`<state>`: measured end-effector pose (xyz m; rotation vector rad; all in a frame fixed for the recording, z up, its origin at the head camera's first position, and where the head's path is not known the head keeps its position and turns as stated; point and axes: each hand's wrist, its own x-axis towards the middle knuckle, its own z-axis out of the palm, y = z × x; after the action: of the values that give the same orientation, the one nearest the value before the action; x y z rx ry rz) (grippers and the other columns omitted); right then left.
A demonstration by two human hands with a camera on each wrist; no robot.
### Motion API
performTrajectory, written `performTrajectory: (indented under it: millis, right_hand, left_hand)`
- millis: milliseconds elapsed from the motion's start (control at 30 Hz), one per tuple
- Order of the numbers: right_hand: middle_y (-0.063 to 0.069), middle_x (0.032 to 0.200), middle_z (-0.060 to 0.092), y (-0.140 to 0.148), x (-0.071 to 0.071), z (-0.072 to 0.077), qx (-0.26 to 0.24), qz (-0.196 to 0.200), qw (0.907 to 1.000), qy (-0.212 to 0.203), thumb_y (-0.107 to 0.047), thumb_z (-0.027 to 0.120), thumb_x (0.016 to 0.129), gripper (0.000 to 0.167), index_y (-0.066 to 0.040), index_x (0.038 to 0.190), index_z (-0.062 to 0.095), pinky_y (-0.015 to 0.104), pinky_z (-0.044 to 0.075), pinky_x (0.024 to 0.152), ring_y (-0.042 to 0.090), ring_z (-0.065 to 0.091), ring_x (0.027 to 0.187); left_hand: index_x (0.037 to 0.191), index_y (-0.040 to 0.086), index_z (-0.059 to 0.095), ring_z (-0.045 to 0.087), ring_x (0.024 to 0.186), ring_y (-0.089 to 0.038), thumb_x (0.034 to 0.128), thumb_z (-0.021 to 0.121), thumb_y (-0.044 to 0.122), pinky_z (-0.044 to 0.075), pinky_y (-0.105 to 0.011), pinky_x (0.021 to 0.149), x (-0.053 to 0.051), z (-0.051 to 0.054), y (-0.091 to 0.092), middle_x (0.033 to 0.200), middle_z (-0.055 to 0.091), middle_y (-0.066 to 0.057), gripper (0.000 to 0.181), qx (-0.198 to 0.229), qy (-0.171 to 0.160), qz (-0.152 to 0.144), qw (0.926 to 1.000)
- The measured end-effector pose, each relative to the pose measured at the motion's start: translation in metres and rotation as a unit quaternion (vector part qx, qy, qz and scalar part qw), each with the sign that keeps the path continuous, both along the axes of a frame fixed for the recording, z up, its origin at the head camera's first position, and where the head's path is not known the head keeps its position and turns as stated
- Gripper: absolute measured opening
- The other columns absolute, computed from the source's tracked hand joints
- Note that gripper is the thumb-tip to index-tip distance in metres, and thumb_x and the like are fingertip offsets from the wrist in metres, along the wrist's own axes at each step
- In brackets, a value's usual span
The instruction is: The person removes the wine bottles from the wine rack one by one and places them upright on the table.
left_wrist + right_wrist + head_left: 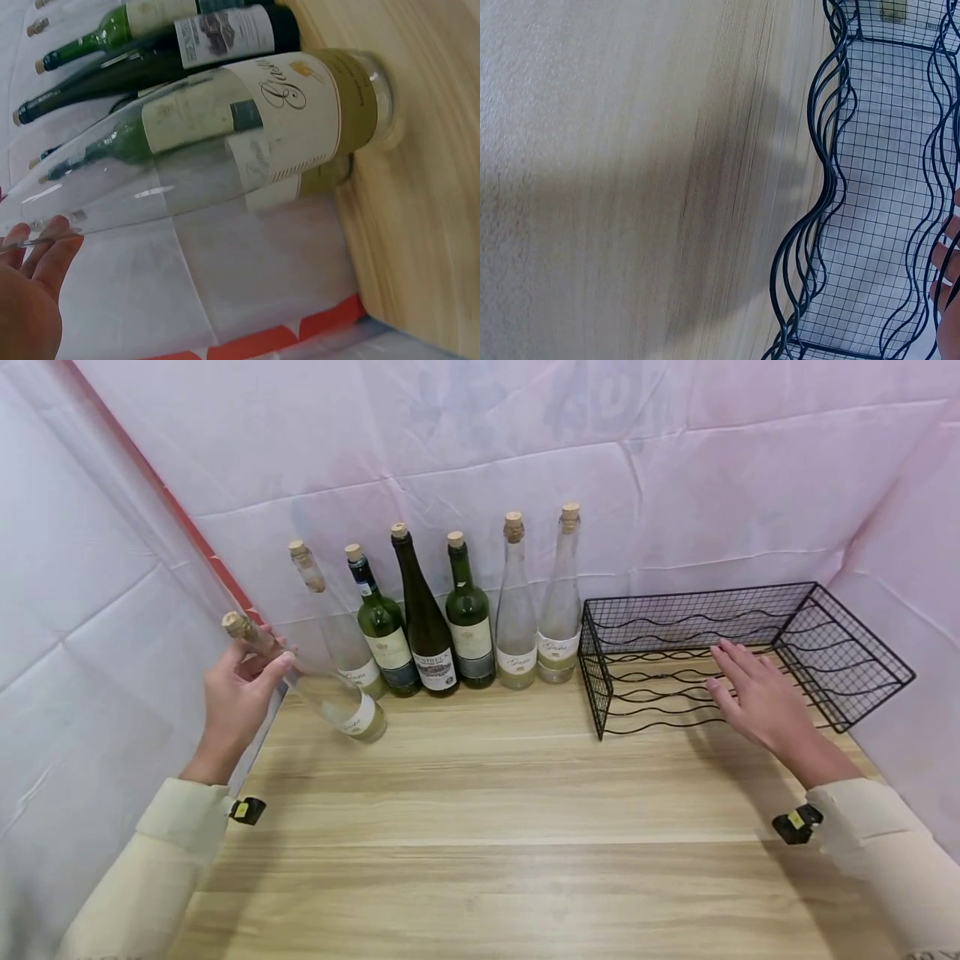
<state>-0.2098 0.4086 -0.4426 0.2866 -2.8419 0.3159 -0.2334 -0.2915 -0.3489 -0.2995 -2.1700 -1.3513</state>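
Observation:
My left hand (pixel 238 693) grips the neck of a clear corked wine bottle (pixel 360 718), which leans with its neck toward the left. In the left wrist view, the fingers lie against the glass, and the bottle's white and gold label (pixel 300 112) faces the camera. The base is at the tabletop; whether it touches is hard to tell. My right hand (pixel 757 697) is over the black wire wine rack (pixel 596 668), its fingers extended. Only some fingertips (pixel 945 262) show behind the wavy wires in the right wrist view; contact with the rack cannot be told.
Along the back cloth wall stand a clear bottle (pixel 363 678), a green bottle (pixel 390 647), a dark bottle (pixel 431 647), another green bottle (pixel 471 631) and two more clear bottles (pixel 517 664), all corked. The wooden table (pixel 510 802) extends in front.

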Motion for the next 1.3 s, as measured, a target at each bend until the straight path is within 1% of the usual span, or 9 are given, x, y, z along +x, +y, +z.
performTrajectory:
  millis: [167,267,433,533,733,900,1033,1200,1300]
  right_hand:
    - [0.021,0.171,0.025,0.000,0.000,0.000,-0.002,0.002,1.0000,0.007,-0.039,0.036,0.110,0.064,-0.003,0.163,0.028,0.053,0.004,0.135,0.043,0.021,0.159]
    - [0.021,0.170,0.026,0.000,0.000,0.000,-0.004,0.003,1.0000,0.008,-0.039,0.037,0.110,0.064,-0.003,0.162,0.029,0.054,0.005,0.135,0.043,0.022,0.159]
    - [0.020,0.171,0.023,0.000,0.001,0.002,-0.002,0.000,1.0000,0.003,-0.040,0.037,0.110,0.064,-0.004,0.163,0.028,0.058,0.009,0.133,0.043,0.021,0.159]
    - [0.019,0.172,0.022,0.001,0.001,0.002,-0.001,-0.001,1.0000,0.004,-0.040,0.037,0.110,0.065,-0.004,0.163,0.027,0.059,0.010,0.133,0.043,0.021,0.159]
    - [0.019,0.172,0.022,0.001,0.000,0.001,-0.002,-0.004,1.0000,0.000,-0.038,0.037,0.110,0.064,-0.006,0.164,0.025,0.054,0.004,0.135,0.042,0.020,0.160]
    - [0.021,0.171,0.024,-0.001,-0.001,0.000,-0.003,-0.003,1.0000,-0.003,-0.038,0.038,0.110,0.064,-0.006,0.164,0.026,0.054,0.004,0.135,0.042,0.020,0.160]
    - [0.020,0.172,0.022,-0.003,-0.002,0.001,-0.009,0.000,1.0000,-0.003,-0.036,0.039,0.110,0.064,-0.005,0.164,0.026,0.052,0.002,0.135,0.042,0.019,0.160]
    - [0.022,0.170,0.025,-0.003,0.000,0.001,-0.011,-0.002,0.9999,0.003,-0.037,0.039,0.109,0.063,-0.005,0.163,0.028,0.051,0.002,0.135,0.043,0.021,0.159]
    - [0.022,0.170,0.026,-0.003,0.001,0.001,-0.010,-0.001,0.9999,0.004,-0.037,0.038,0.110,0.063,-0.005,0.163,0.027,0.051,0.003,0.135,0.044,0.022,0.159]
  left_hand:
    - [0.133,0.006,0.067,0.069,0.092,0.012,0.0930,0.076,0.006,0.054,-0.003,0.081,-0.008,0.003,-0.008,0.106,0.071,0.024,0.041,-0.041,-0.001,0.019,0.9990]
    - [0.135,0.007,0.066,0.068,0.092,0.014,0.0928,0.077,0.007,0.052,-0.002,0.081,-0.014,0.004,-0.012,0.107,0.072,0.023,0.043,-0.060,-0.002,0.020,0.9980]
    - [0.135,0.005,0.065,0.065,0.092,0.016,0.0933,0.077,0.010,0.051,-0.001,0.081,-0.024,0.009,-0.014,0.114,0.077,-0.011,0.044,-0.093,-0.001,0.018,0.9955]
    - [0.134,0.002,0.065,0.064,0.092,0.017,0.0942,0.076,0.011,0.051,0.000,0.081,-0.030,0.013,-0.014,0.115,0.074,-0.021,0.042,-0.112,-0.003,0.017,0.9935]
    - [0.122,-0.001,0.068,0.061,0.092,0.018,0.0961,0.075,0.020,0.049,0.001,0.081,-0.043,0.018,-0.018,0.106,0.070,0.008,0.034,-0.132,-0.019,0.024,0.9907]
    - [0.117,-0.004,0.068,0.061,0.086,0.018,0.0957,0.075,0.017,0.048,0.001,0.077,-0.052,0.017,-0.025,0.095,0.062,0.028,0.031,-0.140,-0.010,0.026,0.9898]
    - [0.113,-0.003,0.068,0.059,0.083,0.019,0.0963,0.075,0.018,0.046,0.001,0.073,-0.061,0.019,-0.031,0.090,0.058,0.033,0.028,-0.157,-0.004,0.033,0.9871]
    - [0.113,0.000,0.070,0.058,0.081,0.019,0.0958,0.076,0.024,0.045,-0.002,0.064,-0.073,0.023,-0.036,0.087,0.057,0.036,0.030,-0.168,-0.025,0.041,0.9846]
    - [0.114,0.000,0.070,0.058,0.082,0.020,0.0954,0.077,0.022,0.046,-0.002,0.064,-0.079,0.026,-0.038,0.088,0.059,0.037,0.030,-0.162,-0.040,0.039,0.9852]
